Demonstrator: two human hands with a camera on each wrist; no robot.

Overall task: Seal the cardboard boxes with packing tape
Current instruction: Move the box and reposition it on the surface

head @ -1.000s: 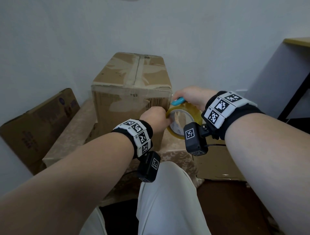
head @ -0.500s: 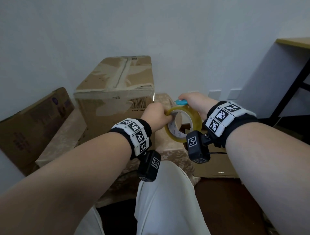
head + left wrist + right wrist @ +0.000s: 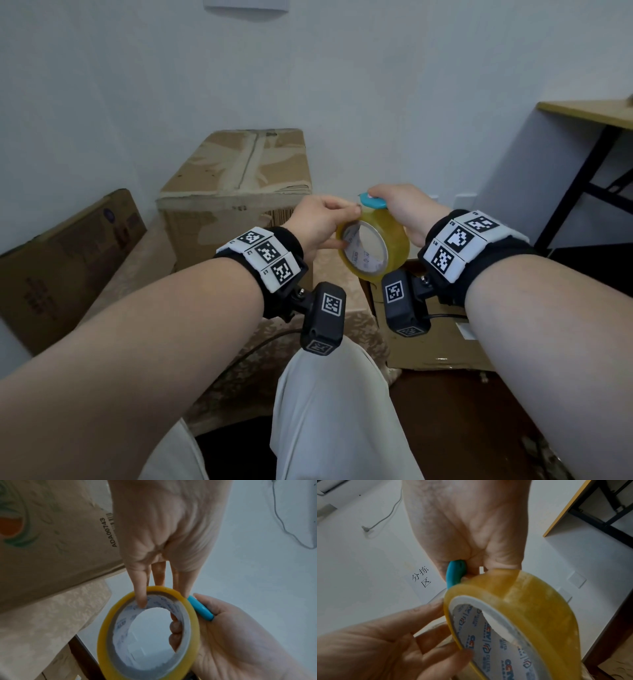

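Observation:
A roll of yellowish clear packing tape (image 3: 373, 251) hangs in the air between both hands, over my lap. My left hand (image 3: 344, 224) pinches its upper rim, one finger inside the white core (image 3: 140, 601) and the others outside. My right hand (image 3: 394, 205) grips the roll from the far side, fingers hooked through the core, and also holds a small blue cutter (image 3: 373, 202) against the roll's top. The closed cardboard box (image 3: 239, 178) stands behind the left hand on a patterned cloth (image 3: 144, 270), with old tape along its top seam. Neither hand touches the box.
A flattened carton (image 3: 65, 260) leans on the wall at left. Another cardboard box (image 3: 431, 342) lies on the floor under my right wrist. A desk with black legs (image 3: 589, 113) stands at the right. My leg in light trousers (image 3: 329, 411) fills the lower middle.
Both hands have lifted the tape roll up and away from the box's front corner. The left fingers have shifted to the roll's top rim beside the blue cutter.

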